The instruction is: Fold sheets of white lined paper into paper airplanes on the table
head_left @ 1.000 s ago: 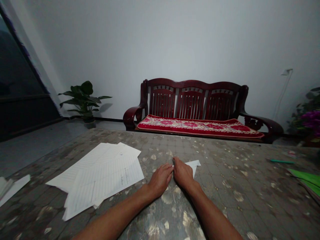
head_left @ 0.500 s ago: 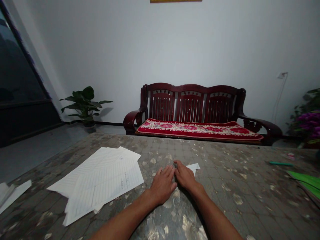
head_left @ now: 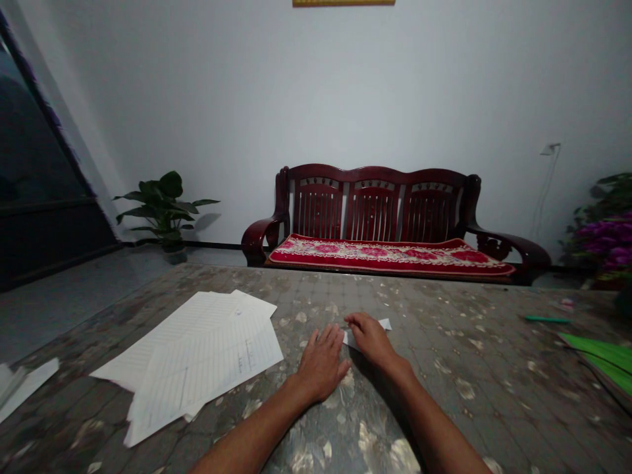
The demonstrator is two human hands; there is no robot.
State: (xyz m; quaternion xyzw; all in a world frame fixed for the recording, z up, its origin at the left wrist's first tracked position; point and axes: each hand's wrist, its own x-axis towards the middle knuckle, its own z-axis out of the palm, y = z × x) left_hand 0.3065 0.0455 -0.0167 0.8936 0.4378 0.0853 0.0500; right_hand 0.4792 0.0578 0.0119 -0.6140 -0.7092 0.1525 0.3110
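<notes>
White paper scrap (head_left: 384,324) under right hand (head_left: 370,341), fingers (head_left: 356,320) seemingly open, left hand (head_left: 320,364) spread flat

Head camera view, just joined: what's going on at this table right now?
A person sits at a mottled tabletop with both bare hands on it. The right hand rests on a small piece of white paper, which pokes out past its fingers. The left hand lies flat on the table beside it. Loose sheets of lined paper lie to the left, and a green pen and green-covered book lie to the right.
</notes>
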